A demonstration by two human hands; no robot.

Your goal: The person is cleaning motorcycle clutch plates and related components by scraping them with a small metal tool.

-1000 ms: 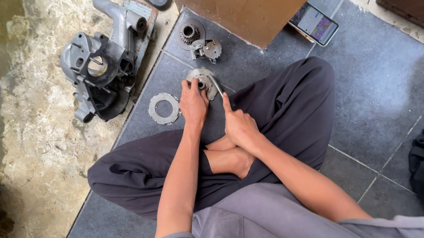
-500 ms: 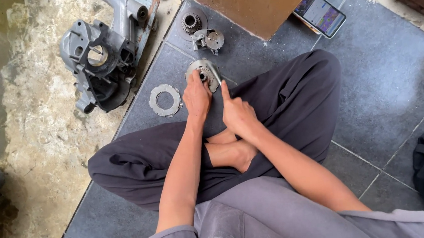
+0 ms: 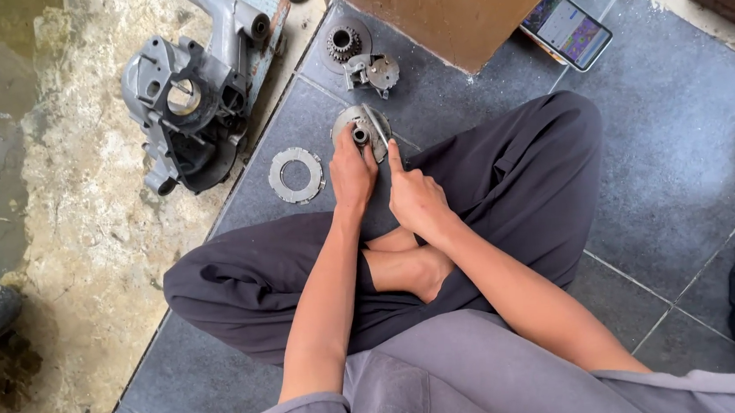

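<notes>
the floor of dark tiles lies open right of the hub; left of it the tiling ends at rough wet concrete. the engine casing sits well left of the hub, the box just above-right, the ring near its lower left, two gears just above. the left hand grips the hub, fingers curled on it. the right hand pinches a thin flat tool against its edge, forefinger straight.
</notes>
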